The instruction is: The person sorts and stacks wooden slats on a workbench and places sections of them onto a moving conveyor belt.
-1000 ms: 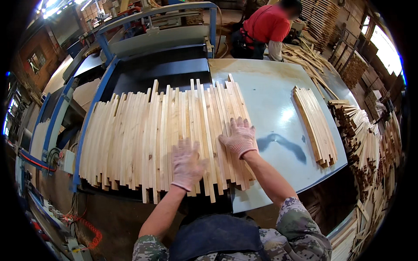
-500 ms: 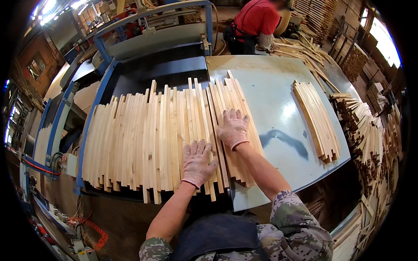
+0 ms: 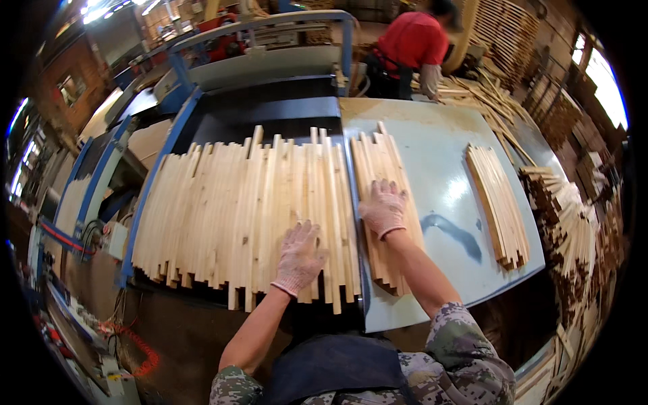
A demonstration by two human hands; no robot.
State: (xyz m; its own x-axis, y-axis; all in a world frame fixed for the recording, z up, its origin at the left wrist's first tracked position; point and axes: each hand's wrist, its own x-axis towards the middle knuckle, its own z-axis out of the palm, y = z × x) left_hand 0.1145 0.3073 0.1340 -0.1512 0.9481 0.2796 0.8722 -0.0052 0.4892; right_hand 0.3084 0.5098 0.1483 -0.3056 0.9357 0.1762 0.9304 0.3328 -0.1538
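Note:
A wide row of long pale wooden strips (image 3: 223, 209) lies side by side on the dark bed, their ends uneven. My left hand (image 3: 300, 255), in a pale work glove, rests flat on the right part of this row with fingers stretched. My right hand (image 3: 385, 208), gloved alike, lies spread on a narrower bundle of strips (image 3: 383, 158) on the grey-blue metal table (image 3: 439, 182). A thin gap separates that bundle from the wide row. Farther right, another small bundle of strips (image 3: 501, 206) lies apart, touched by neither hand.
A blue machine frame (image 3: 260, 20) arches over the far end of the bed. Beyond the table a person in a red top (image 3: 412, 40) bends beside scattered strips (image 3: 486, 101). Stacked wood (image 3: 570, 229) stands along the right. A red coiled hose (image 3: 145, 351) hangs lower left.
The narrow bundle under my right hand has shifted right, and a gap now shows between it and the wide row. My left hand stays flat on the row. The view has tilted slightly.

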